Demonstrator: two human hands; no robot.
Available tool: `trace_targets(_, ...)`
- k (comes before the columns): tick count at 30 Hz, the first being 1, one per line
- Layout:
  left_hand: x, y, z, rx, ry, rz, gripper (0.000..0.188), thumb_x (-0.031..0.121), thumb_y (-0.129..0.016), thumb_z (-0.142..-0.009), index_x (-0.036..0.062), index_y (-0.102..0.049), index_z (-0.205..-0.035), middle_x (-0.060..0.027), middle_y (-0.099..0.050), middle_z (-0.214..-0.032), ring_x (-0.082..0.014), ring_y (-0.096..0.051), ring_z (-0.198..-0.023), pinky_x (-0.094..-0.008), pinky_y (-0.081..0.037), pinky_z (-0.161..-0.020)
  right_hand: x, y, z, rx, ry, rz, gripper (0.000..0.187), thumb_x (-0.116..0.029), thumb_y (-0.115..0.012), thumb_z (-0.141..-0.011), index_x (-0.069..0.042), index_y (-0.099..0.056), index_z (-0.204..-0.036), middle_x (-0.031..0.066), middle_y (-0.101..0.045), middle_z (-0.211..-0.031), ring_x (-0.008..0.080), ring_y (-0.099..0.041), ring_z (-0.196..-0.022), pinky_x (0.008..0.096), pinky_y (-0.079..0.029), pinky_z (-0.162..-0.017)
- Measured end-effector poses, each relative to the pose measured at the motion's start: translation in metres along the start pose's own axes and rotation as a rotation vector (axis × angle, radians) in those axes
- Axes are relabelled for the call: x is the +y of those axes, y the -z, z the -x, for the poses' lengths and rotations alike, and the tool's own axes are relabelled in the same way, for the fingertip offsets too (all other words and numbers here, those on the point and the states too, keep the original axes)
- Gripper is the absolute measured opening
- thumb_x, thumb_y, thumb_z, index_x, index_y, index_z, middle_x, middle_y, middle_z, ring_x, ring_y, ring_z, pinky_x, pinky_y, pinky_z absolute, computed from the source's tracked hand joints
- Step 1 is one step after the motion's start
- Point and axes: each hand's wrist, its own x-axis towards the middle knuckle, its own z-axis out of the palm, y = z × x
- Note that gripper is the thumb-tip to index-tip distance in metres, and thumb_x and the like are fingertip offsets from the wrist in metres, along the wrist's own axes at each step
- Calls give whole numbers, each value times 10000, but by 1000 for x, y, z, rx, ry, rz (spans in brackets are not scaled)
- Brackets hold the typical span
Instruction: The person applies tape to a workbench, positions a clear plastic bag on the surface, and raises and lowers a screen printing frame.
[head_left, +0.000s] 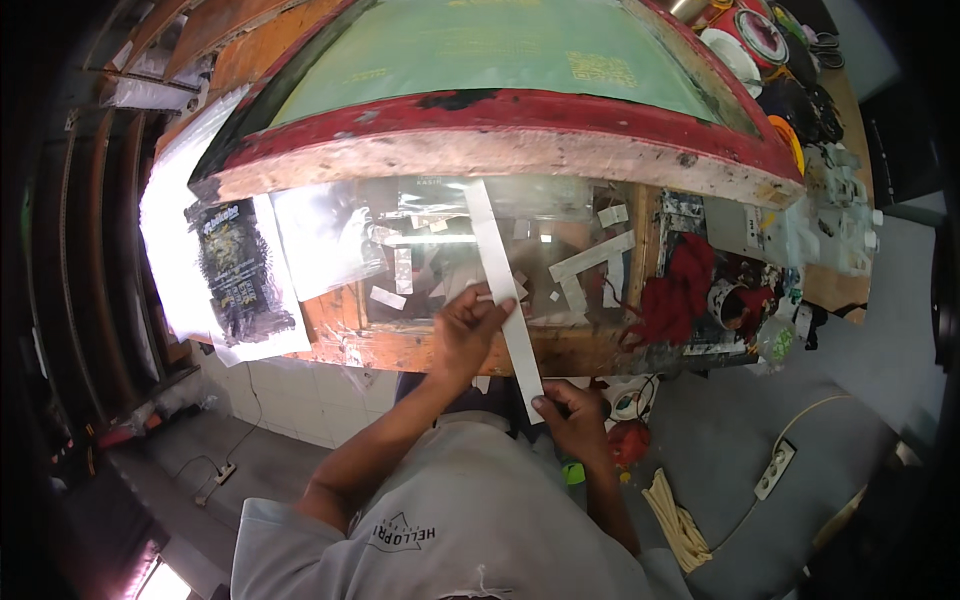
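Well, both hands were busy with one long white strip (507, 275): the left hand (465, 338) had it pinched partway along, thumb on its face, while the right hand (575, 418) gripped the lower end between thumb and fingers. And the strip ran at a slant, its far end up by the big frame and its near end out past the edge of the wooden counter (405, 350), in front of the grey shirt (450, 510).

Just beyond the left hand, short pale pieces (388, 298) lay scattered, with a longer pale band (592, 257) slanting across to the right. Over on the right sat a crumpled red cloth (675, 295), a stained cup (728, 300) just beside it; on the left, a sheet with a dark printed patch (240, 270). Across the back stretched the red-edged frame (480, 125) with its green mesh (450, 50)! Down on the floor, right side, lay a white power strip (775, 470) and a cream-coloured bundle (675, 522).
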Motion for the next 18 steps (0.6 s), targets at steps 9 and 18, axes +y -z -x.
trace_targets(9, 49, -27, -103, 160, -248, -444, 276, 239, -745, -967, -10, -743, -1088, -120, -777, -933, -152, -685, -725, -349, -540, -699, 16, 19, -34, 58, -181, -145, 222, -183, -681, -1013, -6, -700, -1146, 27, -720, -917, 73, -613, -834, 266, -487, -772)
trace_targets(18, -31, 6, -156, 119, -759, -867, 231, 114, -657, -902, 132, -728, -1122, -200, -707, -1067, -390, -685, -856, -470, -550, -734, 37, 2, -61, 266, -200, -232, 218, -172, -683, -1016, -11, -695, -1163, -2, -699, -940, 57, -598, -841, 238, -477, -766)
